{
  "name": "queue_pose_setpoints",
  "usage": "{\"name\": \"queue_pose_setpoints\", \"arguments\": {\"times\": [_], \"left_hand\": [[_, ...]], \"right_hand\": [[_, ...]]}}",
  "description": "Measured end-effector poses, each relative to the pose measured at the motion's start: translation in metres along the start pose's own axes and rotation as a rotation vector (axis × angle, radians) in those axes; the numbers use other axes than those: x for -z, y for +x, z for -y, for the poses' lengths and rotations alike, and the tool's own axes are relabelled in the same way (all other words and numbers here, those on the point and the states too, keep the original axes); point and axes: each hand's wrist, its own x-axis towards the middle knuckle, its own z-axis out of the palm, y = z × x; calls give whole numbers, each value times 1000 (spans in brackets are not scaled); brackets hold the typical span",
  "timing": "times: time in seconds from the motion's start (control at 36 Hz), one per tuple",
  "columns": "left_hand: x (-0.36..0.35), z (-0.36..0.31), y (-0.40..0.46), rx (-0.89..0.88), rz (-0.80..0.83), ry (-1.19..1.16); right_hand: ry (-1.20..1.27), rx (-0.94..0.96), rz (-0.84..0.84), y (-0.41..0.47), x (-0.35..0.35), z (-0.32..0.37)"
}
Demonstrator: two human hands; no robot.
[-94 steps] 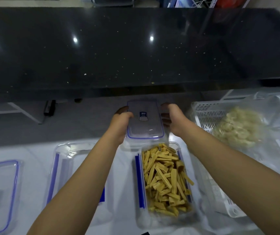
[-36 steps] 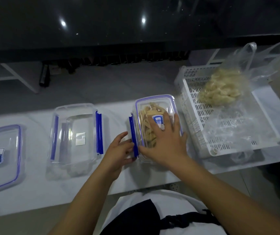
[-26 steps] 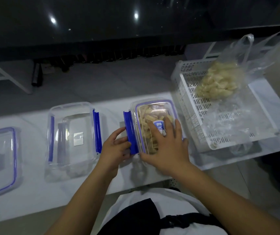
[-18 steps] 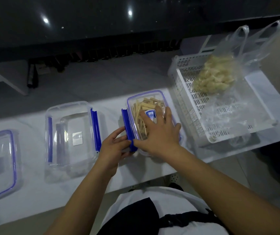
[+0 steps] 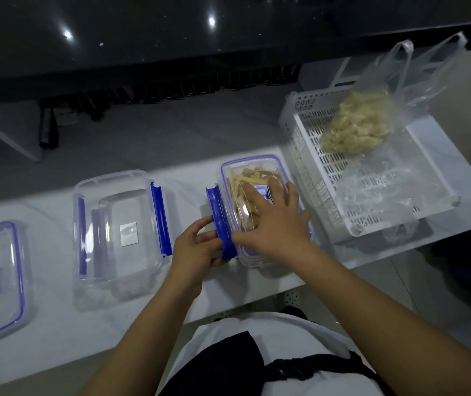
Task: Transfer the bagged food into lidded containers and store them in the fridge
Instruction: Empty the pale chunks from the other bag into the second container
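Clear glossy plastic container (image 5: 253,178) with blue clip (image 5: 219,221), perforated white plastic basket (image 5: 311,155), thin crinkled bag (image 5: 417,67), possibly stone counter (image 5: 57,324)

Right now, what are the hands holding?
Left hand grips the blue side clip of the food container; right hand presses flat on its lid.

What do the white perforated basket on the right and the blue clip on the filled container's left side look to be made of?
White perforated basket: moulded rigid plastic by the look, matte to slightly satin, with regular slotted holes and rounded corner posts.

Blue clip: opaque hard plastic, smooth with a faint sheen along its ridge; the left hand grips it. It stands out from the clear, glossy container, also seemingly plastic.
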Motion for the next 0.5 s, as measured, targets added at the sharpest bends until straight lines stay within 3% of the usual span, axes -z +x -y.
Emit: {"name": "queue_pose_setpoints", "arguments": {"times": [0.19,0.5], "left_hand": [[0,-1,0,4,4,6],[1,-5,-1,-2,15,10]], "right_hand": [[-61,11,-46,-35,-18,-8],[-65,2,-77,-11,-13,-2]]}}
